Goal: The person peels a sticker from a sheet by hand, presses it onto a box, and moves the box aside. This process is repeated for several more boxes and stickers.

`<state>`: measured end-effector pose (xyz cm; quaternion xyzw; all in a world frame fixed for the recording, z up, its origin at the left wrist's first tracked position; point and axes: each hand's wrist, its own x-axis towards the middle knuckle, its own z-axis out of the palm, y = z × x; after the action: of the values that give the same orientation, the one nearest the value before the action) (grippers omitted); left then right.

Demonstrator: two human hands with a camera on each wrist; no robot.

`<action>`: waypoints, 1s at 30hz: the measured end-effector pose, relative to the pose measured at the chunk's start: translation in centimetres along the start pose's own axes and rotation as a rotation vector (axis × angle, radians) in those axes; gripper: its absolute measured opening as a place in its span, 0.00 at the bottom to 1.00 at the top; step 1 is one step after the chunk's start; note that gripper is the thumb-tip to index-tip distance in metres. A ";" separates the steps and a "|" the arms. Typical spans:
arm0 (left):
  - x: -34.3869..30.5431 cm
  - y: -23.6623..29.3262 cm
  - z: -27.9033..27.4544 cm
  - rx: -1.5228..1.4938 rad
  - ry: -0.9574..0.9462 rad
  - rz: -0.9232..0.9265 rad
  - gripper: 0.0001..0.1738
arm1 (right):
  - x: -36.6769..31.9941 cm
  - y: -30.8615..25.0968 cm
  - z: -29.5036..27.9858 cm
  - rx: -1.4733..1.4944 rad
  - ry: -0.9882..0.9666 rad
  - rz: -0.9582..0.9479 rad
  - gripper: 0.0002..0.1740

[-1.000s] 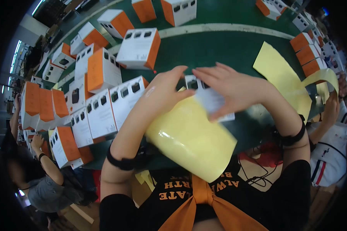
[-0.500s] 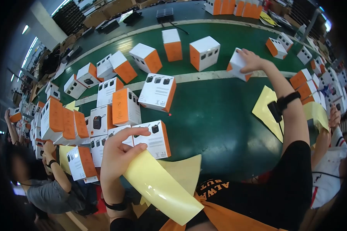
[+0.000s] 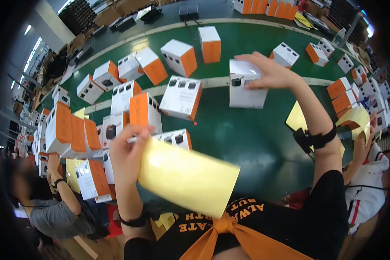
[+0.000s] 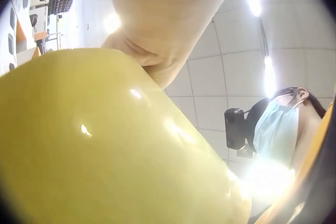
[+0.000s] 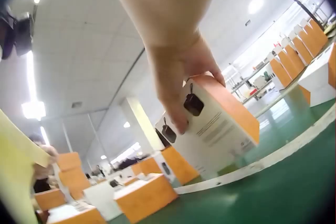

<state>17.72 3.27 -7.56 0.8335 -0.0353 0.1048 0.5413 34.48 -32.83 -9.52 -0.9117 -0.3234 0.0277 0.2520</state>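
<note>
A glossy yellow sheet (image 3: 188, 177) is held at its upper left edge by my left hand (image 3: 128, 149), thumb and fingers pinching it. The sheet bends downward toward my shirt and fills much of the left wrist view (image 4: 105, 134). My right hand (image 3: 271, 71) grips a white box (image 3: 247, 97) from above over the green table. In the right wrist view, this box (image 5: 215, 134) shows an orange side, pictures of small black devices and printed text. Its thumb lies on the printed face, with fingers over the top edge. Part of the box's top is hidden by the hand.
Similar white and orange boxes (image 3: 180, 97) stand in rows at left and along the back. A pale strip (image 3: 216, 82) crosses the green table (image 3: 229, 138). Another yellow sheet (image 3: 296, 117) lies at right. People work on both sides.
Both hands were together over a box by the sheet; then my right hand reached a box at back right. That box now stands free, and the hand holds another. The left hand keeps the sheet.
</note>
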 end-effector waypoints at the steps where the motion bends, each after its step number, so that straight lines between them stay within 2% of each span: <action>1: 0.3 0.6 0.2 0.004 0.040 0.006 0.09 | -1.1 0.1 1.4 0.193 -0.035 -0.010 0.43; 2: 0.6 1.2 0.7 0.009 0.083 0.014 0.09 | -1.9 -1.2 2.9 0.459 -0.230 0.172 0.38; 3: 1.1 1.3 1.8 -0.173 0.156 0.067 0.09 | -2.9 -2.4 4.7 0.754 -0.308 0.249 0.34; 5: 1.6 2.1 3.0 -0.309 0.177 0.142 0.09 | -3.9 -2.4 8.4 0.832 -0.358 0.175 0.28; 6: 1.5 2.6 3.6 -0.368 0.152 0.177 0.08 | -4.5 -2.3 9.6 0.892 -0.273 0.158 0.24; 7: 1.2 3.1 3.9 -0.431 0.124 0.217 0.08 | -4.7 -3.0 8.6 0.674 -0.297 0.096 0.21; 9: 0.0 4.5 4.4 -0.400 0.160 0.192 0.07 | -5.2 -6.0 5.3 0.645 -0.072 0.207 0.18; 11: -0.8 4.9 4.8 -0.369 0.190 0.168 0.06 | -5.4 -10.3 0.3 0.962 0.165 0.164 0.15; 13: -1.3 4.9 5.2 -0.235 0.271 0.333 0.05 | -6.1 -13.4 -0.9 0.786 0.031 -0.139 0.13; 14: -1.4 4.7 5.2 -0.234 0.269 0.328 0.05 | -6.3 -14.6 -1.0 0.789 0.029 -0.135 0.13; 16: -1.3 4.4 5.3 -0.200 0.313 0.301 0.11 | -6.3 -16.3 -1.1 0.483 -0.101 0.001 0.13; 17: -1.3 4.4 5.4 -0.207 0.308 0.303 0.11 | -6.0 -16.5 -0.8 0.478 -0.098 0.007 0.13; 19: -1.1 4.8 5.7 0.100 0.207 0.546 0.17 | -5.7 -16.1 -0.2 0.445 -0.071 -0.120 0.12; 20: -1.2 5.0 5.8 0.257 0.154 0.660 0.20 | -5.4 -16.2 0.1 0.446 -0.071 -0.109 0.12; 22: -1.6 5.3 5.8 0.573 0.048 0.879 0.27 | -5.1 -16.3 0.7 0.758 -0.120 -0.034 0.12; 23: -1.8 5.5 5.4 0.568 0.046 0.878 0.27 | -5.4 -16.3 0.9 0.758 -0.120 -0.028 0.12; 25: -1.8 5.6 4.2 0.665 -0.222 0.489 0.27 | -6.2 -16.3 1.1 0.965 0.002 0.067 0.16; 26: -1.9 5.6 4.0 0.571 -0.219 0.402 0.27 | -6.8 -15.4 1.9 1.002 0.013 -0.034 0.20; 27: -1.8 5.7 3.8 0.567 -0.219 0.399 0.27 | -7.3 -15.4 2.8 1.001 0.010 -0.031 0.20; 29: -1.7 6.0 3.5 0.490 -0.216 0.393 0.27 | -8.2 -16.9 4.5 1.186 0.253 -0.080 0.22; 30: -1.6 5.8 3.5 0.488 -0.219 0.387 0.27 | -8.6 -16.4 4.7 1.277 0.200 -0.050 0.21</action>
<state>15.60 -2.42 -4.09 0.9228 -0.2248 0.1206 0.2887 17.25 -25.01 -6.76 -0.5728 -0.2392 0.1236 0.7742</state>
